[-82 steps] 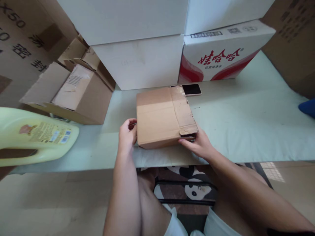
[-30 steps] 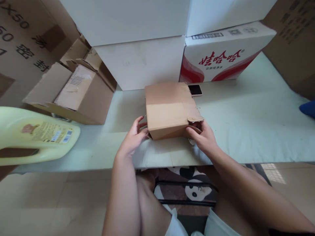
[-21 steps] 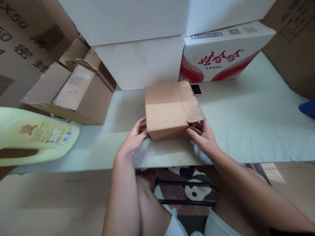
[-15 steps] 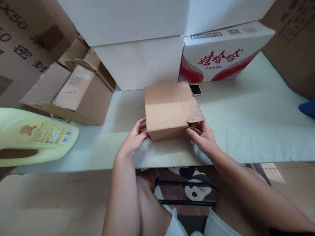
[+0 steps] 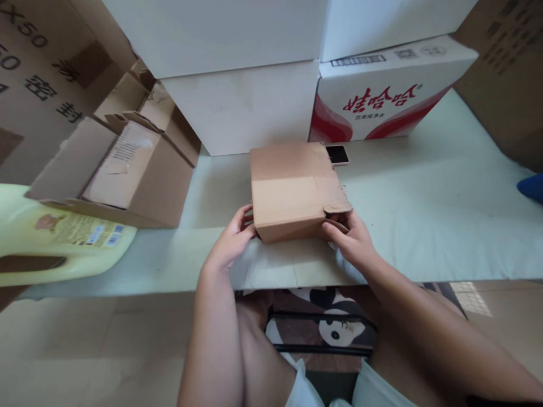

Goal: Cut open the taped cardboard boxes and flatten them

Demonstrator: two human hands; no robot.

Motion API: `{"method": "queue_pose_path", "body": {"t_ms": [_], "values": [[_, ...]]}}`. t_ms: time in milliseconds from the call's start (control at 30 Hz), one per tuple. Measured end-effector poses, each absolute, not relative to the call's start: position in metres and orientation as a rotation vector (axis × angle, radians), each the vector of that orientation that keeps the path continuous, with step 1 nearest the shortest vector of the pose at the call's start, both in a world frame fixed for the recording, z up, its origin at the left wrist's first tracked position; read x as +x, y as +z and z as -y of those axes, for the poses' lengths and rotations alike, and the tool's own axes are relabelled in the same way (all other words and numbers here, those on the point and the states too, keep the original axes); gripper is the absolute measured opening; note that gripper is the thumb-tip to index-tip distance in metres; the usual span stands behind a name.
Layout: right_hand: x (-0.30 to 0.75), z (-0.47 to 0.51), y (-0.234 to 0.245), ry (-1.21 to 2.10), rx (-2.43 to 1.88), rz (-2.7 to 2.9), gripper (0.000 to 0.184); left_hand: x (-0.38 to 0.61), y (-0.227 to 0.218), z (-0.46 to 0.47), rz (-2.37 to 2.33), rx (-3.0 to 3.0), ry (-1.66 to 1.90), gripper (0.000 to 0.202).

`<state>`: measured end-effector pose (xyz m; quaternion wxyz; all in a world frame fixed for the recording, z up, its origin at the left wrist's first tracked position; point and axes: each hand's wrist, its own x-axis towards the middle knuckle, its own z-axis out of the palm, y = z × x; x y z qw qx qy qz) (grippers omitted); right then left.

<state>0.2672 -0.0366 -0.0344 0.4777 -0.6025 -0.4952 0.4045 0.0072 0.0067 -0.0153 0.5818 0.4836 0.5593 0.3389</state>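
A brown cardboard box (image 5: 292,183) sits on the pale green table cover in front of me, with a torn edge along its right side. My left hand (image 5: 235,234) grips its lower left corner, thumb in front and fingers partly hidden behind the side. At the lower right corner, my right hand (image 5: 348,232) pinches a loose flap, its fingertips reaching into the gap there and partly out of sight. Just behind the box's right edge lies a dark-screened phone (image 5: 338,154).
White cartons (image 5: 241,107) stand stacked at the back, beside a red-and-white water carton (image 5: 382,102). To the left are open cardboard boxes (image 5: 159,186) and a pale yellow jug (image 5: 97,254). A blue object (image 5: 530,186) shows at the right edge. The table's front edge (image 5: 148,291) runs before me.
The open cardboard box on the left has shifted toward me and left, now covering part of the yellow jug. Both hands keep the same hold on the brown box.
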Motion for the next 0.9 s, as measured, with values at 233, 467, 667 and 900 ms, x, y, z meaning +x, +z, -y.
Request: {"method": "queue_pose_path", "body": {"t_ms": [233, 467, 667, 900], "values": [[0.2686, 0.0367, -0.0382, 1.007, -1.480, 1.200, 0.027, 0.0058, -0.0166, -0.0073, -1.298, 1.140, 0.775, 0.053], [0.2692, 0.0369, -0.0383, 1.010, -1.469, 1.199, 0.027, 0.0061, -0.0152, -0.0076, -1.304, 1.140, 0.764, 0.052], [0.2686, 0.0367, -0.0362, 1.001, -1.477, 1.207, 0.026, 0.0064, -0.0161, -0.0067, -1.303, 1.139, 0.775, 0.050], [0.2692, 0.0367, -0.0402, 0.996, -1.454, 1.209, 0.025, 0.0080, -0.0148, -0.0065, -1.323, 1.148, 0.765, 0.048]]}}
